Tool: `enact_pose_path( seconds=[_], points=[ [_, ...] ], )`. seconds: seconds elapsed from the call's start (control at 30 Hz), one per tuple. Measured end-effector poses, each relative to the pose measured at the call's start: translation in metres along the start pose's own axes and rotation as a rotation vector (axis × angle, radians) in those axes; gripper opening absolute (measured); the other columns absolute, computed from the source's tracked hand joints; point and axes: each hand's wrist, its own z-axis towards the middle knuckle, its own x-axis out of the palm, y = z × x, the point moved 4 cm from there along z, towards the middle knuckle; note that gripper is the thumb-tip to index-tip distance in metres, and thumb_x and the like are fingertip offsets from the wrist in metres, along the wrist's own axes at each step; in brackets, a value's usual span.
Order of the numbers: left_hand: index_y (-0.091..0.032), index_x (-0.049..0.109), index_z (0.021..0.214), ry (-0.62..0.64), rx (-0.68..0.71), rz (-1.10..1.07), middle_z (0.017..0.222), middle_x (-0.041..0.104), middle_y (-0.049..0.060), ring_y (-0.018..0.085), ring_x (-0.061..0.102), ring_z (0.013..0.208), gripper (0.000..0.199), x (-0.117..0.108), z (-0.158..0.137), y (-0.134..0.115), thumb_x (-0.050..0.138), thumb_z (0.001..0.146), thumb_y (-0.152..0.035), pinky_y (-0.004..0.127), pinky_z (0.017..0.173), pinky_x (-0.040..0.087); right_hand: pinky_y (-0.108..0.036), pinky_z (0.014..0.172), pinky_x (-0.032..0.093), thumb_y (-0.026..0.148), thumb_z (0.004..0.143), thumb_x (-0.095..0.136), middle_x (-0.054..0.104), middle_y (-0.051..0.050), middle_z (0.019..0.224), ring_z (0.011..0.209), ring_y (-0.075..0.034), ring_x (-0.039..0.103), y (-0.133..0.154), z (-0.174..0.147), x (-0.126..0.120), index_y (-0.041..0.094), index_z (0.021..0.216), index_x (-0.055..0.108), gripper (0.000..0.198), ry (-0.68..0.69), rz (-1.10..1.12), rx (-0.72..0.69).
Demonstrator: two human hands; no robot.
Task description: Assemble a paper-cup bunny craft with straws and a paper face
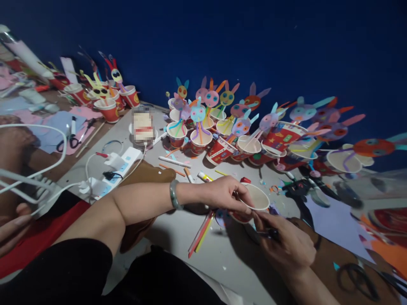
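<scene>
A paper cup [259,197] with a white rim and a red lower side tilts between my hands at the middle of the table. My left hand [227,195], below a jade-like bangle [174,195], grips the cup's rim and near side. My right hand [288,243] is closed at the cup's lower right edge, around a small dark-handled tool [272,234] whose kind I cannot make out. Under the cup, a colourful paper piece [221,218] is partly hidden. Red and yellow paper strips [202,235] lie just left of it.
Several red cups with paper rabbit figures [201,140] stand along the blue wall. A white power strip [119,169] with plugs and cables lies left of my forearm. Another person's hand [14,228] is at far left. Black scissors [358,279] and lilac paper [337,226] lie right.
</scene>
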Motion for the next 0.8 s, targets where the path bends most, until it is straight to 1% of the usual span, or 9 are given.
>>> enact_pose_path(
  seconds=[0.1, 0.17, 0.23, 0.33, 0.4, 0.5, 0.6, 0.7, 0.8],
  points=[
    [-0.009, 0.071, 0.077, -0.009, -0.012, 0.001, 0.069, 0.069, 0.0, 0.009, 0.062, 0.065, 0.015, -0.001, 0.002, 0.004, 0.081, 0.068, -0.015, 0.022, 0.066, 0.049, -0.028, 0.061, 0.051, 0.013, 0.086, 0.067, 0.073, -0.001, 0.069, 0.058, -0.018, 0.069, -0.002, -0.004, 0.002, 0.023, 0.097, 0.065, 0.015, -0.002, -0.022, 0.009],
    [-0.009, 0.071, 0.078, 0.001, -0.013, 0.004, 0.069, 0.069, 0.001, 0.009, 0.062, 0.066, 0.017, -0.001, 0.002, 0.004, 0.082, 0.068, -0.017, 0.022, 0.066, 0.049, -0.028, 0.061, 0.051, 0.015, 0.088, 0.063, 0.074, -0.002, 0.072, 0.06, -0.018, 0.069, -0.005, -0.007, 0.004, 0.023, 0.097, 0.065, 0.012, 0.026, -0.018, 0.029],
    [-0.009, 0.071, 0.079, 0.014, -0.008, 0.009, 0.07, 0.069, 0.001, 0.01, 0.063, 0.067, 0.016, 0.0, 0.001, 0.003, 0.081, 0.07, -0.018, 0.022, 0.067, 0.05, -0.028, 0.059, 0.049, 0.017, 0.09, 0.06, 0.074, -0.003, 0.072, 0.061, -0.018, 0.07, -0.009, -0.009, 0.005, 0.022, 0.095, 0.065, 0.009, 0.067, -0.017, 0.047],
    [-0.009, 0.071, 0.081, 0.016, 0.004, 0.034, 0.074, 0.069, 0.002, 0.01, 0.063, 0.071, 0.013, 0.0, 0.001, 0.0, 0.078, 0.073, -0.018, 0.022, 0.071, 0.05, -0.027, 0.054, 0.045, 0.019, 0.089, 0.062, 0.073, -0.003, 0.068, 0.057, -0.018, 0.069, -0.013, -0.011, 0.007, 0.019, 0.087, 0.066, 0.004, 0.107, -0.047, 0.032],
    [-0.01, 0.071, 0.081, 0.015, 0.018, 0.061, 0.075, 0.069, 0.001, 0.009, 0.062, 0.072, 0.012, 0.001, 0.001, -0.003, 0.076, 0.076, -0.019, 0.021, 0.072, 0.049, -0.026, 0.051, 0.043, 0.021, 0.088, 0.063, 0.072, -0.003, 0.066, 0.055, -0.017, 0.067, -0.016, -0.011, 0.008, 0.019, 0.085, 0.067, 0.006, 0.094, -0.095, 0.032],
    [-0.01, 0.071, 0.08, 0.003, 0.032, 0.115, 0.071, 0.067, 0.0, 0.008, 0.06, 0.068, 0.009, 0.001, 0.0, -0.007, 0.074, 0.078, -0.018, 0.019, 0.069, 0.047, -0.027, 0.05, 0.042, 0.024, 0.09, 0.061, 0.072, -0.003, 0.066, 0.055, -0.017, 0.067, -0.016, -0.01, 0.006, 0.019, 0.084, 0.07, 0.012, 0.056, -0.136, 0.004],
    [-0.009, 0.07, 0.077, -0.012, 0.035, 0.162, 0.069, 0.065, -0.001, 0.007, 0.057, 0.066, 0.008, 0.001, -0.002, -0.011, 0.073, 0.079, -0.016, 0.019, 0.068, 0.045, -0.026, 0.053, 0.044, 0.02, 0.088, 0.063, 0.073, -0.003, 0.067, 0.056, -0.016, 0.067, -0.013, -0.009, 0.004, 0.02, 0.089, 0.072, 0.008, 0.047, -0.119, -0.069],
    [-0.009, 0.071, 0.077, -0.019, 0.049, 0.191, 0.07, 0.066, 0.0, 0.007, 0.058, 0.066, 0.008, 0.001, -0.003, -0.013, 0.073, 0.079, -0.016, 0.019, 0.069, 0.046, -0.026, 0.057, 0.046, 0.014, 0.086, 0.064, 0.075, -0.003, 0.072, 0.059, -0.016, 0.068, -0.014, -0.009, 0.0, 0.02, 0.097, 0.07, 0.014, 0.05, -0.094, -0.063],
    [-0.009, 0.071, 0.078, -0.021, 0.059, 0.215, 0.071, 0.068, 0.001, 0.008, 0.059, 0.067, 0.008, 0.001, -0.002, -0.011, 0.074, 0.079, -0.017, 0.019, 0.069, 0.046, -0.027, 0.058, 0.049, 0.016, 0.085, 0.061, 0.075, -0.004, 0.076, 0.063, -0.019, 0.071, -0.018, -0.011, 0.003, 0.021, 0.101, 0.067, 0.018, 0.158, -0.021, -0.06]
  ],
)
